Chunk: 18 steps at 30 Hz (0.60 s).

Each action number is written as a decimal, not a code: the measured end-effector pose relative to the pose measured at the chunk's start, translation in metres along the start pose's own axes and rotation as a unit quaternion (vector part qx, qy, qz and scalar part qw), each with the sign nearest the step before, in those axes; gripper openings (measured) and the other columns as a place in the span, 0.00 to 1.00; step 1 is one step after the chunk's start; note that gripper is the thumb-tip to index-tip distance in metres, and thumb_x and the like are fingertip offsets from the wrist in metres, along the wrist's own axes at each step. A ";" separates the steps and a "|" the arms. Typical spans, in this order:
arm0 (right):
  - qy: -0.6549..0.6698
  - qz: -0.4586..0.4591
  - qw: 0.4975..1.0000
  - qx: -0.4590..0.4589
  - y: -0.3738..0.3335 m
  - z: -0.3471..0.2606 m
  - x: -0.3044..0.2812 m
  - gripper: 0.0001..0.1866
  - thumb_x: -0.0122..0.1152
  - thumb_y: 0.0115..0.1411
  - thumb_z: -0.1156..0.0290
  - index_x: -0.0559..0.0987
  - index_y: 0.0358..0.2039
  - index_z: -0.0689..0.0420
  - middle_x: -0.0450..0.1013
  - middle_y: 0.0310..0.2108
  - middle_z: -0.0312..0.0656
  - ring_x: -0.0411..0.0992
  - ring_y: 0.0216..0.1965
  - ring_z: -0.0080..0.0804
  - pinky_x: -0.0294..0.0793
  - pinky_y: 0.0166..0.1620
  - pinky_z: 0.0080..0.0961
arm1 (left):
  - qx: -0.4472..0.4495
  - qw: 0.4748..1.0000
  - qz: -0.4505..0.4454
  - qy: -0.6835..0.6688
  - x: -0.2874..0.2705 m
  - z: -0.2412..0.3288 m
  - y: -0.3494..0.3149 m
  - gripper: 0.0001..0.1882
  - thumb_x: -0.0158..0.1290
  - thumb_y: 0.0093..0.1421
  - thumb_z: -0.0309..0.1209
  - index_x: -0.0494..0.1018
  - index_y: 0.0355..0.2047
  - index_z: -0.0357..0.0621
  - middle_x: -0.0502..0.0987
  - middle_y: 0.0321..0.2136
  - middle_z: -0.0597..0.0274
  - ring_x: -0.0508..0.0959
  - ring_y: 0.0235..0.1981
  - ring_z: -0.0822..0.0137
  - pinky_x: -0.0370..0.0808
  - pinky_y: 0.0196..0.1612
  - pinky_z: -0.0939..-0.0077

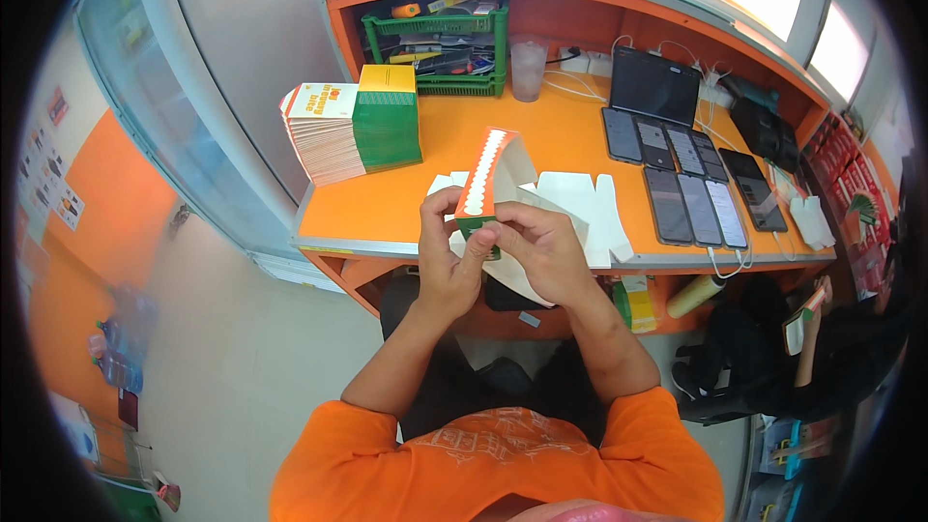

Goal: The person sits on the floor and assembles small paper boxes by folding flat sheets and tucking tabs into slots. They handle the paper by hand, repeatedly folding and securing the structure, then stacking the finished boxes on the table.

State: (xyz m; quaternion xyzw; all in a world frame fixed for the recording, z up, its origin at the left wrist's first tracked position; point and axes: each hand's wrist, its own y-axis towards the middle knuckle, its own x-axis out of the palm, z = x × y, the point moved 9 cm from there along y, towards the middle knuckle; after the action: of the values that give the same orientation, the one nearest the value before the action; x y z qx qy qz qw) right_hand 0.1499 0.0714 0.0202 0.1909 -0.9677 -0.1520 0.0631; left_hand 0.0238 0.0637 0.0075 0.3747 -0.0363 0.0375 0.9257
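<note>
Above the desk's front edge I hold a partly folded cardboard box, orange and green outside with a row of white tooth-like shapes, plain white inside. My left hand grips its left side, thumb pressed near the lower green end. From the right, my right hand pinches the same end, its thumb meeting the left one. Loose white flaps of the box spread behind and below the right hand. Beyond my hands a flat white cardboard blank lies on the orange desk.
A stack of folded cartons stands at the desk's left. Behind are a green crate with small items and a plastic cup. Several phones and a dark tablet with cables lie right. Another person holds a carton at far right.
</note>
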 end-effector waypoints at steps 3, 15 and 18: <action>-0.274 -0.022 0.953 -0.131 -0.019 -0.060 0.003 0.19 0.57 0.68 0.68 0.76 0.55 0.66 0.79 0.44 0.46 0.76 0.49 0.36 0.72 0.56 0.31 | -0.002 1.000 0.010 -0.029 -0.007 0.000 0.009 0.23 0.53 0.70 0.42 0.64 0.54 0.36 0.72 0.47 0.56 0.73 0.47 0.68 0.71 0.51 0.71; -0.054 0.201 0.978 -0.029 -0.026 0.011 -0.055 0.22 0.57 0.71 0.52 0.72 0.30 0.58 0.69 0.24 0.29 0.61 0.28 0.13 0.65 0.31 0.16 | -0.173 0.979 -0.061 -0.085 0.011 -0.006 -0.004 0.13 0.52 0.72 0.38 0.70 0.35 0.40 0.74 0.29 0.69 0.68 0.32 0.83 0.67 0.35 0.85; -0.094 0.227 0.966 -0.080 -0.033 0.018 -0.054 0.20 0.59 0.70 0.54 0.72 0.30 0.59 0.68 0.24 0.29 0.61 0.27 0.13 0.64 0.30 0.16 | -0.214 0.962 -0.088 -0.143 0.016 -0.008 -0.009 0.17 0.49 0.73 0.42 0.69 0.35 0.41 0.73 0.29 0.70 0.67 0.31 0.82 0.66 0.35 0.86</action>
State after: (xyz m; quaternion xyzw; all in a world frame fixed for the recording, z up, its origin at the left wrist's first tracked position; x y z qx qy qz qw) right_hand 0.2078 0.0679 -0.0107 -0.0546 -0.9720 -0.2275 0.0195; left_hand 0.0404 0.0632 -0.0026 0.1715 -0.1426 -0.1071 0.9689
